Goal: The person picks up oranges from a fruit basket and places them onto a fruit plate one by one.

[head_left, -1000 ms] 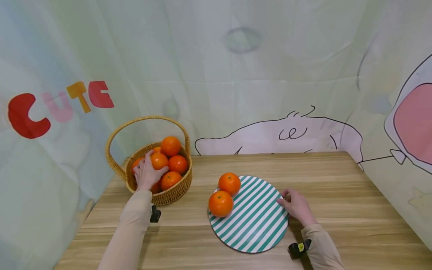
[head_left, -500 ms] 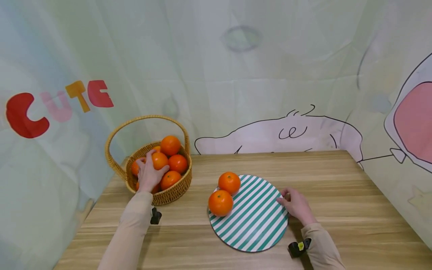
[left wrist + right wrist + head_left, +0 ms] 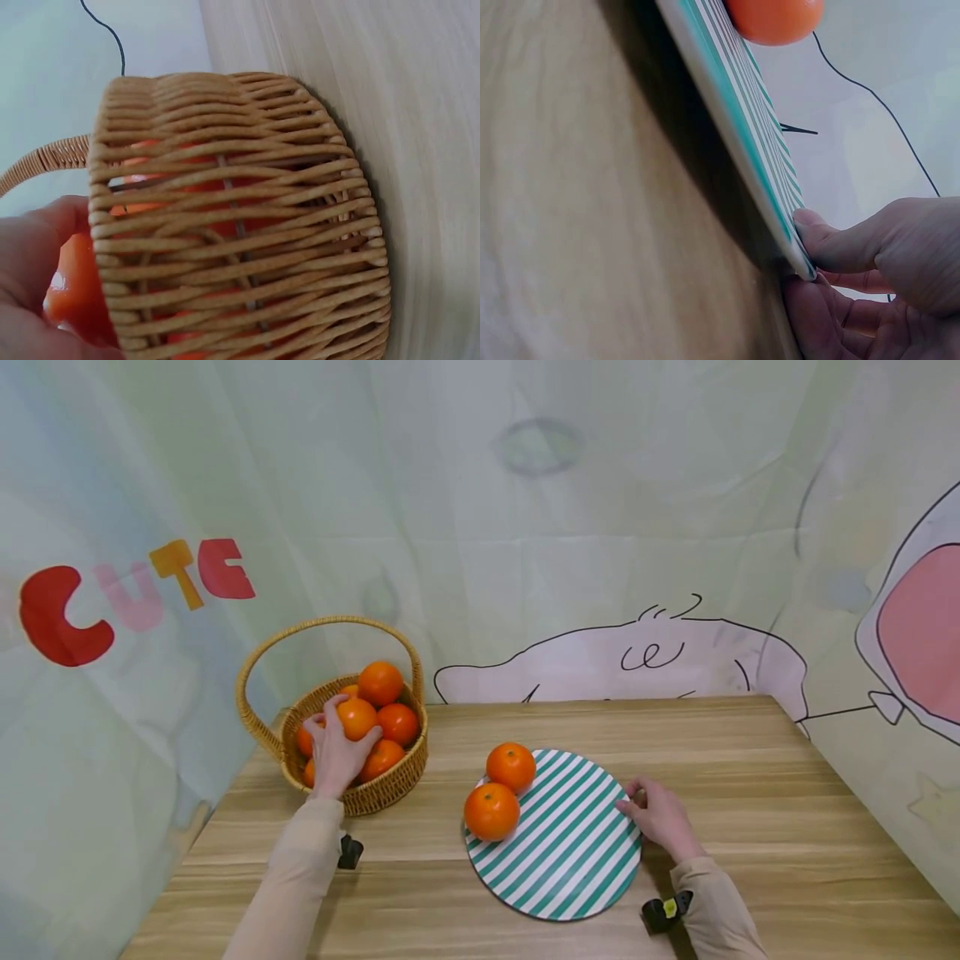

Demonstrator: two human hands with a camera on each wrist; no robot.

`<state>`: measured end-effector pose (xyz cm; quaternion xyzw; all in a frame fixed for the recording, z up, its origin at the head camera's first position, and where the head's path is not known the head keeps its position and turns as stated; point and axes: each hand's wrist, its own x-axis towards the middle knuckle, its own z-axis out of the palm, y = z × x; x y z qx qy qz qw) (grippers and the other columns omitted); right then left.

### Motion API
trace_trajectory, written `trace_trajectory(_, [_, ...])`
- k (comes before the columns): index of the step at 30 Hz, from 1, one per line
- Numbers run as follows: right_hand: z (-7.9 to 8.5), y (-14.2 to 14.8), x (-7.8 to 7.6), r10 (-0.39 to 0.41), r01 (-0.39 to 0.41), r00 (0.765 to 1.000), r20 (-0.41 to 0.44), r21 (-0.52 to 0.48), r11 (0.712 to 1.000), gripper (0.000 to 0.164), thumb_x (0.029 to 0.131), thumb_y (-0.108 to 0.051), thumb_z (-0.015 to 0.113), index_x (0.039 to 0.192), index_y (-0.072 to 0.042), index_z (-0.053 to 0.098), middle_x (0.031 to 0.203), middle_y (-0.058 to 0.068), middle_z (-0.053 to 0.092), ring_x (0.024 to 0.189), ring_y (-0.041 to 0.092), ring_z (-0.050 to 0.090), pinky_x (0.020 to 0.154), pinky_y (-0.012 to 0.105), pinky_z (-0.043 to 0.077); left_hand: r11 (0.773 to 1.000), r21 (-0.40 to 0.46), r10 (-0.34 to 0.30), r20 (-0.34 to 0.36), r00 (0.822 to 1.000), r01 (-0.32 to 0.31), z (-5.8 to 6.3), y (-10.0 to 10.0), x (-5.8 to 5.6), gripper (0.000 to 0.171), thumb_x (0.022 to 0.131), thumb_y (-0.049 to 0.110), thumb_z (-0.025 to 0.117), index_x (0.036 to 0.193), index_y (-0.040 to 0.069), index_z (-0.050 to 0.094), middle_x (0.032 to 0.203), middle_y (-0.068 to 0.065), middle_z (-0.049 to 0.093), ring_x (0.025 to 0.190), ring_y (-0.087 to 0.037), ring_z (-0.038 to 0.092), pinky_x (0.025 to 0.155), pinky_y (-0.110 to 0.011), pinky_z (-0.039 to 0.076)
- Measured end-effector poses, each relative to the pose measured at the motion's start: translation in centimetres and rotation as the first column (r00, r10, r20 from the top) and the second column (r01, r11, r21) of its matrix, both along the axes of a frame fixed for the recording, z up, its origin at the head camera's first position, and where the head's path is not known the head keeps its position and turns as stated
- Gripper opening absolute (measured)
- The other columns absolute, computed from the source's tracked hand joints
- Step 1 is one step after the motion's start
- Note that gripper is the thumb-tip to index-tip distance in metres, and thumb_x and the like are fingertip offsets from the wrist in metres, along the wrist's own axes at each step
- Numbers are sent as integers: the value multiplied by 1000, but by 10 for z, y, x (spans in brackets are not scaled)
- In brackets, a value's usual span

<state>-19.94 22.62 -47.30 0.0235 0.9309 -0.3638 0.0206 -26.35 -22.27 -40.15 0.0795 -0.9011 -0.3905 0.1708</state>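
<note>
Watching through the head camera, I see the left hand [image 3: 341,756] curled round a glossy orange fruit [image 3: 357,718] in a tan woven wicker basket [image 3: 393,787] with an arched handle, more orange fruits [image 3: 397,724] packed about it. The left wrist camera adds glimpses of orange through the weave; the rim hides some fingertips there, so I can't judge how far they wrap. Only the right wrist camera shows me the right hand [image 3: 660,818] edge-on: thumb above, finger beneath, pinching the rim of a round, flat, green-and-white striped board [image 3: 566,860]. Two round orange fruits [image 3: 492,812] sit just beside each other at its left side. Coloured letters [image 3: 67,618] on the pale curtain [image 3: 337,485] read CUTE. Basket and board rest on a wood-grain table [image 3: 405,893].
</note>
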Motion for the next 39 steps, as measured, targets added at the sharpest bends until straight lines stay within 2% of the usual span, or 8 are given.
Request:
trace_trajectory(6, [3, -2, 2, -10, 11, 1000, 5, -24, 1000, 23, 95, -14, 67, 107, 3, 59, 81, 12, 63, 66, 19, 56, 54, 29, 48, 1000, 10, -1, -19, 1000, 1, -1, 5, 4, 72, 89, 25, 72, 147, 14, 30, 141, -38, 31, 125, -48, 41, 103, -66, 38])
trace_trajectory(13, [2, -2, 2, -8, 8, 1000, 11, -30, 1000, 23, 95, -14, 67, 108, 3, 59, 81, 12, 63, 65, 18, 56, 53, 29, 48, 1000, 9, 2, -44, 999, -2, -1, 10, 9, 72, 88, 25, 72, 147, 16, 32, 140, -36, 34, 125, -46, 40, 103, -66, 38])
trace_trajectory(19, [2, -2, 2, -5, 5, 1000, 6, -27, 1000, 23, 95, -14, 67, 108, 3, 59, 81, 12, 63, 64, 18, 56, 54, 29, 48, 1000, 12, -3, -38, 999, 3, 2, 16, 14, 71, 88, 26, 72, 146, 17, 32, 139, -34, 36, 124, -46, 42, 102, -65, 38])
trace_trajectory(31, [3, -2, 2, -3, 3, 1000, 9, -18, 1000, 23, 95, -14, 67, 107, 3, 59, 80, 11, 62, 66, 18, 55, 55, 29, 45, 995, 31, -90, -39, 995, 91, 9, 32, 34, 70, 89, 27, 73, 144, 18, 31, 138, -29, 40, 119, -47, 50, 100, -64, 41])
trace_trajectory(39, [3, -2, 2, -3, 3, 1000, 8, -15, 1000, 22, 95, -14, 67, 107, 3, 59, 81, 12, 62, 67, 19, 55, 57, 29, 45, 987, 9, -161, -72, 984, 162, 8, 48, 45, 71, 87, 27, 78, 141, 16, 33, 135, -25, 43, 120, -42, 52, 103, -59, 44])
